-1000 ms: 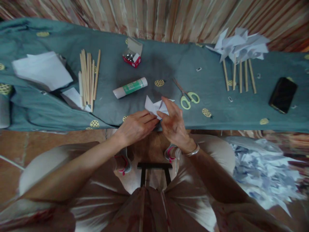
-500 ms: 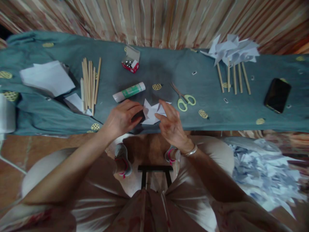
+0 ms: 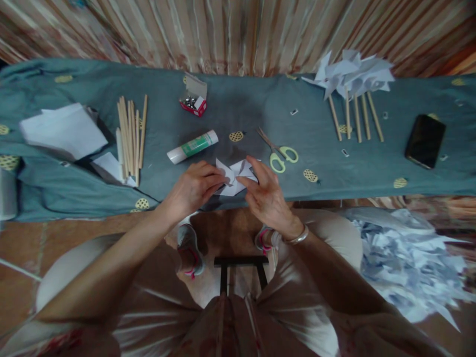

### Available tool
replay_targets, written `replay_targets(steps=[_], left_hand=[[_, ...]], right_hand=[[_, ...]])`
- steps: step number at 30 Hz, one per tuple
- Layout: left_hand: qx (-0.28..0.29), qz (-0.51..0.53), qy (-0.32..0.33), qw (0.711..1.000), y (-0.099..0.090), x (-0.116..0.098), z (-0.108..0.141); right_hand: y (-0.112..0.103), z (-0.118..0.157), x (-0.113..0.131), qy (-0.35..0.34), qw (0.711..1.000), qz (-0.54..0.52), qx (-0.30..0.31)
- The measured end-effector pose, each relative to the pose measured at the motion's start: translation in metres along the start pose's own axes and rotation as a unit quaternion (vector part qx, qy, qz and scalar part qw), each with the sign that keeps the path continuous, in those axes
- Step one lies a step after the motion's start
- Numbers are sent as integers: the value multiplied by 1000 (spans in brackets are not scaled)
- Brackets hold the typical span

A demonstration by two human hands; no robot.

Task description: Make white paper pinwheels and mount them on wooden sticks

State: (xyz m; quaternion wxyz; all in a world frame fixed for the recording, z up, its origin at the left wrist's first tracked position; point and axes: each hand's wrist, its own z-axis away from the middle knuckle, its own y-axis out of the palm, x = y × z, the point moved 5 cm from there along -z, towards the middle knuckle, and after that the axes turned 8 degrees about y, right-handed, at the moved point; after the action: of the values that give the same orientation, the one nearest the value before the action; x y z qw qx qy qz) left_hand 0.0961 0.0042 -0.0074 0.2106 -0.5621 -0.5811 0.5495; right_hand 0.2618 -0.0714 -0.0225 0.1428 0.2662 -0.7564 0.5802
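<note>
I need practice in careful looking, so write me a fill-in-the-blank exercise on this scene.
The left hand and the right hand both touch folded white ____.
The bracelet is on the person's ____ wrist.
The small open box has ____ side walls.
The glue stick lies to the ____ of the scissors.

Missing words: paper; right; red; left.
</note>
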Motion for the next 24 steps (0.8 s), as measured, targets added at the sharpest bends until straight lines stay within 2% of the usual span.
replay_targets(steps=[5,13,24], left_hand=[[17,17,-8,1000,-1,-4,-3],[-6,57,-18,998,-8,-10,-3],[-16,89,-116,989,4,-2,2]], right_hand=[[-3,0,-3,8,1000,-16,-17],[-16,0,-1,-3,998,-34,-56],[-8,2,-4,12,998,-38,-43]])
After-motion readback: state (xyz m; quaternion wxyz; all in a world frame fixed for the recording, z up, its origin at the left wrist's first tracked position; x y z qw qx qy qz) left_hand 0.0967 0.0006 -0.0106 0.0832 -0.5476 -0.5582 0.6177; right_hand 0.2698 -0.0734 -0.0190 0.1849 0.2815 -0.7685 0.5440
